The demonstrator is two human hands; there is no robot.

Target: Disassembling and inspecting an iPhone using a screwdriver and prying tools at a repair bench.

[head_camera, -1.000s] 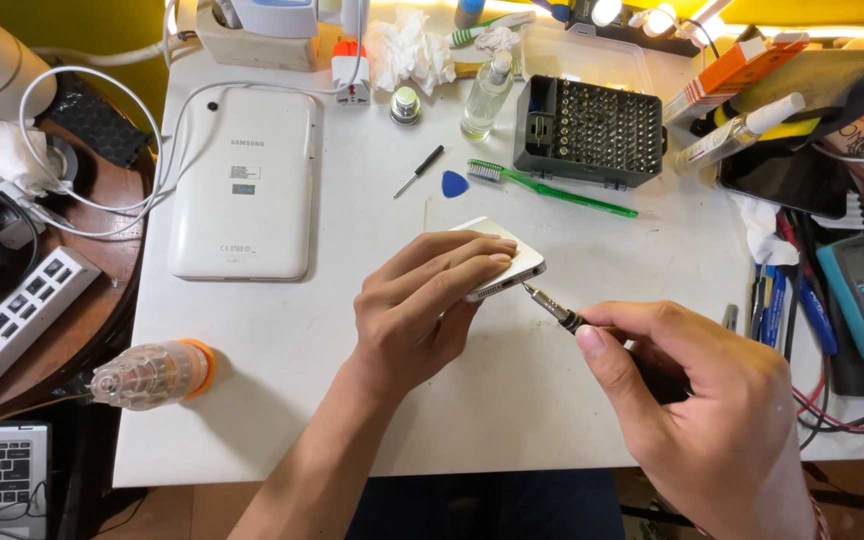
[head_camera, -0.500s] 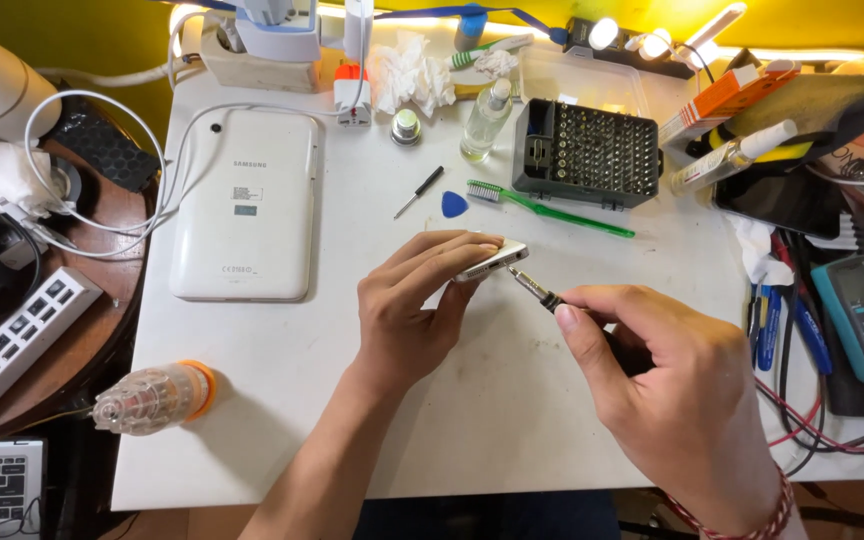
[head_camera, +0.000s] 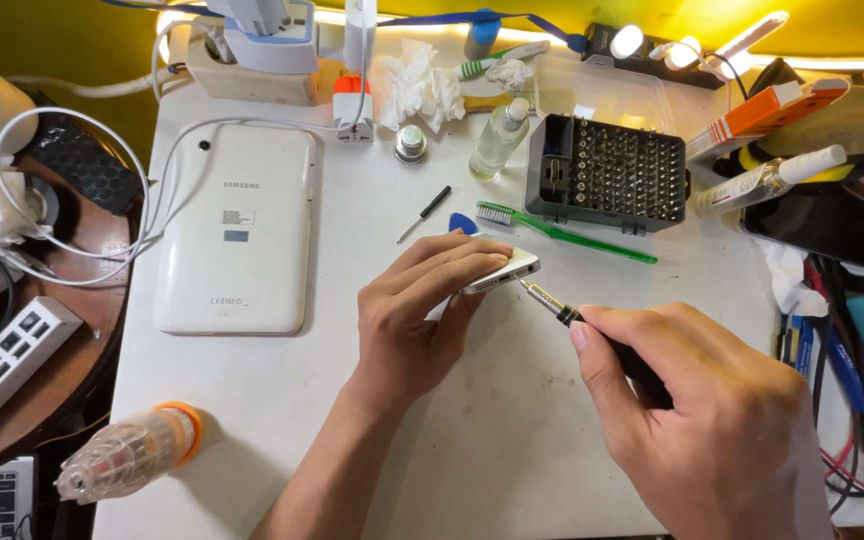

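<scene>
we see a white table [head_camera: 282, 400] carrying a white tablet [head_camera: 235, 232] left of our fingers [head_camera: 457, 262], a green toothbrush [head_camera: 562, 231] and black bit case [head_camera: 610, 174] just beyond them, a small screwdriver [head_camera: 425, 213] near them, and a clear bottle [head_camera: 130, 450] well behind.

Phone [head_camera: 505, 271] under left hand [head_camera: 422, 315] mid-table, screwdriver [head_camera: 562, 312] in right hand [head_camera: 712, 420] at its right end, toothbrush [head_camera: 552, 228] and bit case [head_camera: 612, 172] behind, tablet [head_camera: 237, 228] left.
</scene>
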